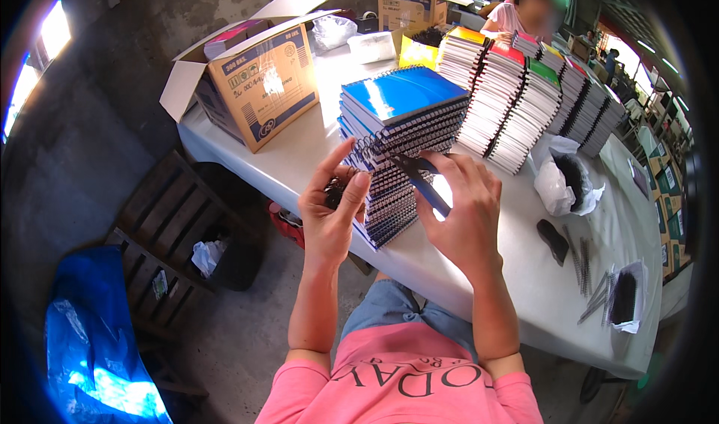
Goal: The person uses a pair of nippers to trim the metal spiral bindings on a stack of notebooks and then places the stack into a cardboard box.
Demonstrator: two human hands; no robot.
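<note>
A tall stack of spiral-bound notebooks with blue covers (404, 95) stands at the table's near edge, in front of me. My right hand (468, 207) is closed around dark pliers (425, 183), whose jaws reach the coil side of the stack. Just left of the jaws, my left hand (333, 207) has its index finger and thumb apart, the fingertip close to the notebook coils. Its other fingers curl around a small bunch of dark coiled pieces (335, 192); their exact kind is hard to make out.
An open cardboard box (258, 87) stands at the left. Stacks of spiral notebooks (517, 102) rise behind, near another person (520, 12). To the right are a plastic bag (558, 181), a dark object (553, 242) and loose spirals (580, 263). A wooden chair (168, 237) is at the left.
</note>
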